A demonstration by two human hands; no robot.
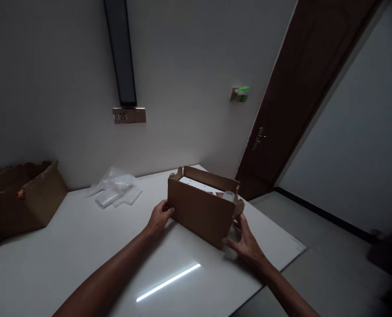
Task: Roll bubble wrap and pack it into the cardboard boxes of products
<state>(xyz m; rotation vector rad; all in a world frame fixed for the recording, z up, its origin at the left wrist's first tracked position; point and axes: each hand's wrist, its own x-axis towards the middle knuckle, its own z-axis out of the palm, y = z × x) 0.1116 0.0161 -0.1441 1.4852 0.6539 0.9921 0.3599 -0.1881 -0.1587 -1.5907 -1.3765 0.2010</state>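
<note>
A brown cardboard box (199, 211) with an open top sits on the white table, tilted in my view. Inside it show a white flat piece (196, 182) and a clear round plastic item (228, 196). My left hand (159, 216) grips the box's near left corner, thumb on the front face and fingers behind. At the right end, my right hand (247, 242) holds the box with fingers up by the torn flap (238, 208) and thumb near the lower corner. Something translucent shows faintly below that thumb; I cannot make it out.
Clear plastic bags (116, 187) lie on the white table (93, 255) near the wall. A larger open cardboard box (47, 198) stands at the left. A wall socket (130, 116) and a dark brown door (298, 88) are behind. The table's right edge drops to the floor.
</note>
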